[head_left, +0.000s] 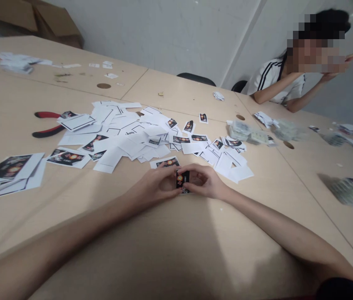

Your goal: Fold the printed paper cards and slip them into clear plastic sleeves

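Note:
Between my two hands a small black printed card [182, 178] with an orange glow and white lettering stands roughly upright above the table. My left hand [160, 183] grips its left edge, thumb below and fingers above. My right hand [204, 180] pinches it from the right, with the thumb across its front. Just behind my hands lies another printed card [167, 161] on white paper. Beyond it spreads a loose heap of white paper pieces [123, 129], some printed with the same dark picture.
Red-handled pliers [48, 132] lie left of the heap. A small stack of printed sheets [17, 171] is nearer left. Clear plastic packs [242, 130] stand at the right. Across the table sits a person [276, 79] with raised hands. A cardboard box [33, 18] is at the back left.

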A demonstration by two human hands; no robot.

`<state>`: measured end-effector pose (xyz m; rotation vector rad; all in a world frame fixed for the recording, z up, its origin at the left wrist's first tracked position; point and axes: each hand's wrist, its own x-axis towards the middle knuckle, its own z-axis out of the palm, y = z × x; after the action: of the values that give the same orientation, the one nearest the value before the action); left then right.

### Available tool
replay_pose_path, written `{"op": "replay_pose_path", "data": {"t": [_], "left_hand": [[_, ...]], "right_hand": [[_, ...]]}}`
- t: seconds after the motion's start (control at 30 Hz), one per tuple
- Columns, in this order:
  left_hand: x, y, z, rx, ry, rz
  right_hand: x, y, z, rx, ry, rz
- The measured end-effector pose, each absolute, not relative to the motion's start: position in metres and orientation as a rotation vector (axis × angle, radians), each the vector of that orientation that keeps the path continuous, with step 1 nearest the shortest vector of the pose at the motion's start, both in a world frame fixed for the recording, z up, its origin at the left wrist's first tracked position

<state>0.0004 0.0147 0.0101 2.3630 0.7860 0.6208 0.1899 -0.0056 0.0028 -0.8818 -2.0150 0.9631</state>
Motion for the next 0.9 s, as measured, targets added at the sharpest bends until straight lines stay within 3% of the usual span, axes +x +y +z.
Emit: {"op": "replay_pose_path", "data": {"t": [0.53, 0.9], "left_hand": [[0.001, 0.011, 0.023, 2.324, 0.843, 0.536], [-0.003, 0.011, 0.017, 2.235, 0.848, 0.559]], "right_hand": [[0.188, -0.007, 0.005, -0.899, -2.106, 0.701], [0.189, -0.005, 0.004, -0.963, -1.932, 0.871]]}}
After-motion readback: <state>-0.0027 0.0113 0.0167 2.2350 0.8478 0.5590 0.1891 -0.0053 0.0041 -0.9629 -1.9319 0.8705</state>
